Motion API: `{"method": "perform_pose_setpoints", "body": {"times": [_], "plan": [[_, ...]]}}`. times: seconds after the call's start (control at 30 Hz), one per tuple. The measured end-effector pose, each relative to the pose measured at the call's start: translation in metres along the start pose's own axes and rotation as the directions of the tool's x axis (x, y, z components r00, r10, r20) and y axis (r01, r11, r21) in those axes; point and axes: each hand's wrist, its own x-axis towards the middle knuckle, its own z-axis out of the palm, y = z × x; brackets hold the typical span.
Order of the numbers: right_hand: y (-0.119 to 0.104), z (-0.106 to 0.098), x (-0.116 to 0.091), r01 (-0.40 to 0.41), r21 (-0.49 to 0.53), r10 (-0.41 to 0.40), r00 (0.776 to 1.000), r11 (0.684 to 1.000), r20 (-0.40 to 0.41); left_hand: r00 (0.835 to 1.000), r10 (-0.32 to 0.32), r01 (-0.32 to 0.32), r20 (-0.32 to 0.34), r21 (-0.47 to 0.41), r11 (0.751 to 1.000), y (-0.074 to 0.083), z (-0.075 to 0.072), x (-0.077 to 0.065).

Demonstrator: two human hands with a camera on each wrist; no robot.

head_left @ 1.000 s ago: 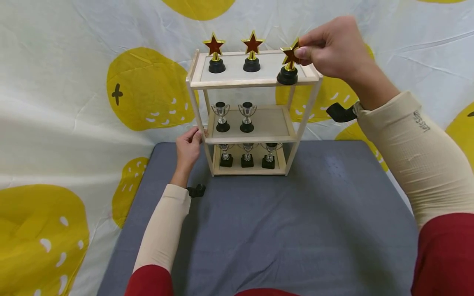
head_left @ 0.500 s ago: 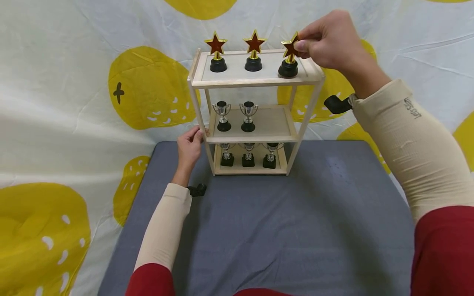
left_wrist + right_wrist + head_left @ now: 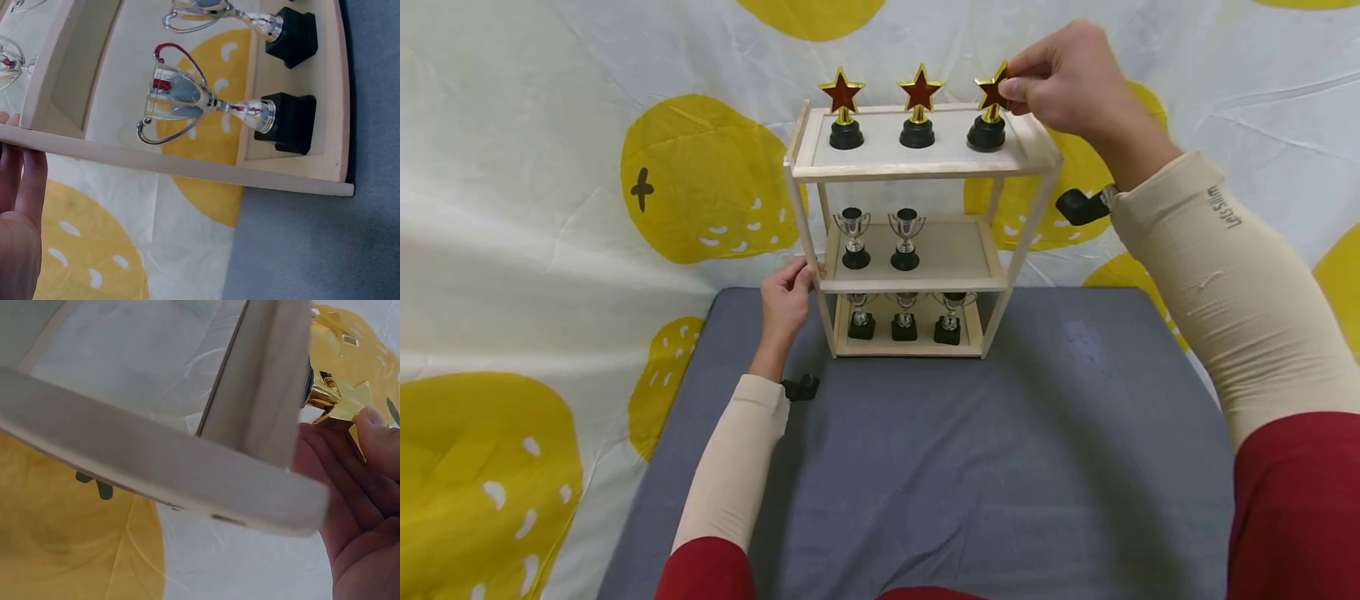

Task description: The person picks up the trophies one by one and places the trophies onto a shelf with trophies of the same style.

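A light wooden three-tier shelf [image 3: 917,284] stands at the back of the table. My right hand [image 3: 1078,87] pinches one point of a gold star trophy [image 3: 987,131] with a dark red face, at the right end of the top tier. Its black base appears to be on the board; I cannot tell if it bears weight. Two matching star trophies [image 3: 846,135] [image 3: 917,133] stand upright left of it. My left hand [image 3: 785,302] grips the shelf's left front post [image 3: 187,167], its fingers partly behind the wood.
Two silver cup trophies [image 3: 906,240] stand on the middle tier, left and centre. Three more cups [image 3: 947,321] with square black bases stand on the bottom tier. Grey cloth [image 3: 1000,467] covers the table; a lemon-patterned curtain [image 3: 572,208] hangs close behind the shelf.
My right hand has carried the star trophy back from the front rail and over the top board, level with the other two. The left hand keeps its hold on the post.
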Motion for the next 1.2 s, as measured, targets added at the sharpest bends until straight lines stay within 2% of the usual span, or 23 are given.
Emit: {"method": "perform_pose_setpoints", "body": {"times": [0.13,0.27,0.5,0.7,0.83,0.9,1.0,1.07,1.13,1.2], "plan": [[0.004,0.002,0.001,-0.002,0.028,0.002,1.0,1.0,0.002,1.0,-0.024,0.024,-0.005,-0.01,1.0,0.0,0.002,-0.001],[0.007,0.003,0.002,-0.038,0.059,0.038,0.999,0.998,0.015,0.999,-0.031,0.031,-0.011,-0.006,0.999,0.001,0.003,-0.002],[0.007,0.009,0.002,-0.087,0.042,0.085,0.996,0.995,0.039,1.0,-0.026,0.026,-0.01,0.002,1.0,0.001,0.003,-0.002],[0.01,0.009,-0.002,-0.057,0.029,0.057,0.998,0.998,0.023,1.0,-0.018,0.018,-0.005,0.019,1.0,0.001,0.005,-0.001],[0.015,0.005,-0.007,-0.053,0.057,0.053,0.999,0.997,-0.005,0.999,-0.023,0.023,0.029,0.024,0.999,0.003,0.003,-0.001],[0.02,0.002,-0.009,-0.08,0.119,0.083,0.996,0.99,-0.018,0.998,-0.038,0.037,0.055,0.025,0.999,0.004,-0.001,-0.001],[0.037,-0.003,-0.016,-0.116,0.186,0.128,0.99,0.976,-0.056,0.993,-0.072,0.064,0.089,0.089,0.994,0.005,-0.014,-0.003],[0.057,-0.003,-0.023,-0.135,0.201,0.152,0.986,0.97,-0.07,0.992,-0.088,0.07,0.093,0.179,0.981,0.005,-0.026,-0.003],[0.081,0.001,-0.031,-0.118,0.165,0.134,0.987,0.979,-0.089,0.99,-0.097,0.063,0.101,0.303,0.951,0.006,-0.038,-0.001],[0.107,0.009,-0.039,-0.102,0.105,0.112,0.989,0.989,-0.097,0.99,-0.089,0.035,0.106,0.433,0.901,0.007,-0.05,0.002]]}}
